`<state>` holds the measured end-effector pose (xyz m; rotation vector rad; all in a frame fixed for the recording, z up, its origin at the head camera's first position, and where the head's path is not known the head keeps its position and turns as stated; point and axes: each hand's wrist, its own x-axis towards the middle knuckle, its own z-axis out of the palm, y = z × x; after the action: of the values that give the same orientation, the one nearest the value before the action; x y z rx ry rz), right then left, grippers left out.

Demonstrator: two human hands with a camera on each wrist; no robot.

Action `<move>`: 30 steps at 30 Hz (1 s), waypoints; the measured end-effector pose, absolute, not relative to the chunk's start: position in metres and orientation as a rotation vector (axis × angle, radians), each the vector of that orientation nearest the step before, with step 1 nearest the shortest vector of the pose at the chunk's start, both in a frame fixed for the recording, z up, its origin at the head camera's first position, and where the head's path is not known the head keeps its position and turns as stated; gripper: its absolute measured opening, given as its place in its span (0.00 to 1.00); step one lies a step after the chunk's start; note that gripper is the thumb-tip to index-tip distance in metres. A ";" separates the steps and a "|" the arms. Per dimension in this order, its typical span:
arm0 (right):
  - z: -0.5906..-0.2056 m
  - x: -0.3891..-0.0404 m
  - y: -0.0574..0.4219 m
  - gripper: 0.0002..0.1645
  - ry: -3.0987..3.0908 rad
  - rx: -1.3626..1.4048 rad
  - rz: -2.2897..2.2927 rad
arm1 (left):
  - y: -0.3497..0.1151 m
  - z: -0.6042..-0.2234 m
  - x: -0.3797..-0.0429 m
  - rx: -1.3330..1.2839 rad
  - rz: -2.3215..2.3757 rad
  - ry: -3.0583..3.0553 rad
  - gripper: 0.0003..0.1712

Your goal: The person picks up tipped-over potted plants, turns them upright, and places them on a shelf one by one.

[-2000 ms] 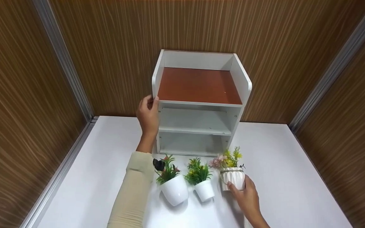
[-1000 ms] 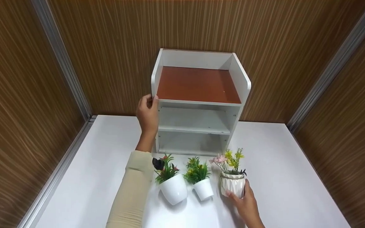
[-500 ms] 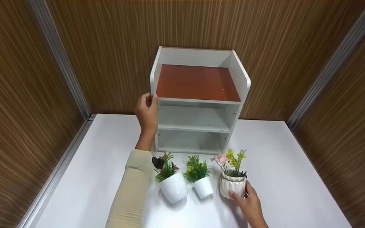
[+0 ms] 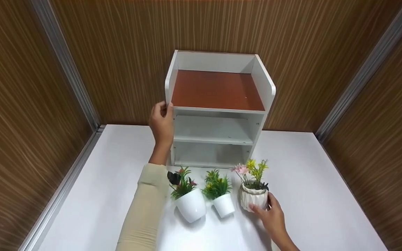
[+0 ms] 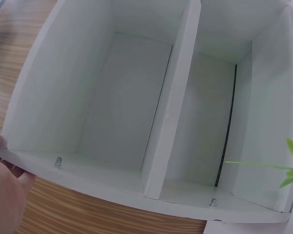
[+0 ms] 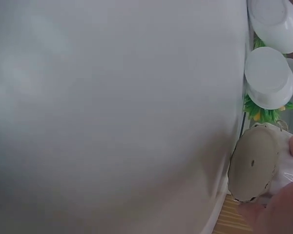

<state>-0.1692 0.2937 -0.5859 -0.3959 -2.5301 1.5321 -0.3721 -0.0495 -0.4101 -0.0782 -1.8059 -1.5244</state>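
In the head view my left hand (image 4: 162,123) grips the left side panel of a white shelf unit (image 4: 218,111), thumb at the front edge, other fingers around the outside. The left wrist view shows that hand (image 5: 10,190) at the panel beside the compartments. My right hand (image 4: 272,218) holds a white ribbed flowerpot (image 4: 253,200) with pink and yellow flowers, thumb on its front. The pot's underside (image 6: 254,163), with a small hole, faces the right wrist camera. Left of it lie a small white potted plant (image 4: 224,205) and a larger white potted plant (image 4: 191,205), both tilted.
The shelf unit stands against a wood-grain back wall (image 4: 215,24), with a brown top board (image 4: 218,90) and compartments below. Wood-grain side walls flank the white table (image 4: 302,164). Metal rails (image 4: 65,62) run along the corners.
The right hand lowered the ribbed flowerpot a little, then brought it slightly back up and left, its tilt changing. The left hand keeps its grip on the shelf unit.
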 end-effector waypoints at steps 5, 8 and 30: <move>-0.587 -0.174 0.295 0.55 -2.521 -0.368 1.507 | -0.047 -0.410 -0.372 -0.090 -1.529 -1.812 0.16; -0.589 -0.176 0.293 0.55 -2.528 -0.352 1.462 | -0.047 -0.410 -0.372 -0.097 -1.526 -1.809 0.16; -0.608 -0.182 0.296 0.54 -2.487 -0.195 1.495 | -0.051 -0.413 -0.372 -0.077 -1.511 -1.791 0.17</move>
<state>-0.1816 0.2960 -0.6077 -0.1951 -2.4867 1.4947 -0.3722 -0.0505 -0.4126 -0.0767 -1.7907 -1.5114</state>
